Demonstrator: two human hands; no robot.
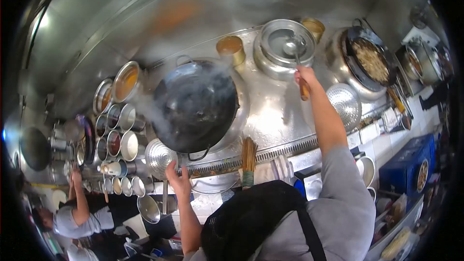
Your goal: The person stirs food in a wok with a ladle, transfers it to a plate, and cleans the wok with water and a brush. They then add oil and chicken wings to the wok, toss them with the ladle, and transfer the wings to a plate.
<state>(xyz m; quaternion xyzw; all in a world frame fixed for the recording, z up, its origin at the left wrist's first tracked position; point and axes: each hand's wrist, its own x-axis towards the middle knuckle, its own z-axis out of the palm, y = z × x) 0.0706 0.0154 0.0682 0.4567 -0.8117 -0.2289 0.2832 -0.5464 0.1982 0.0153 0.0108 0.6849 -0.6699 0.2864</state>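
My right hand (pixel 304 74) is closed round the wooden handle of a ladle (pixel 292 46). The ladle's bowl is over the round metal pot (pixel 267 58) at the back centre. My left hand (pixel 179 179) is raised with its fingers apart, holding nothing, just right of a perforated skimmer (pixel 161 158). Behind that hand a large black wok (pixel 195 108) sits on the stove and gives off steam. Between my arms, a bamboo brush (pixel 249 157) stands at the stove's front edge.
A second wok (pixel 369 60) with food stands at the right, near a perforated strainer (pixel 344 104). Metal containers (pixel 129 145) crowd the left. Brass-coloured pots (pixel 231 50) line the back. Another person (pixel 79 220) works at the lower left. A blue crate (pixel 403 164) is at the right.
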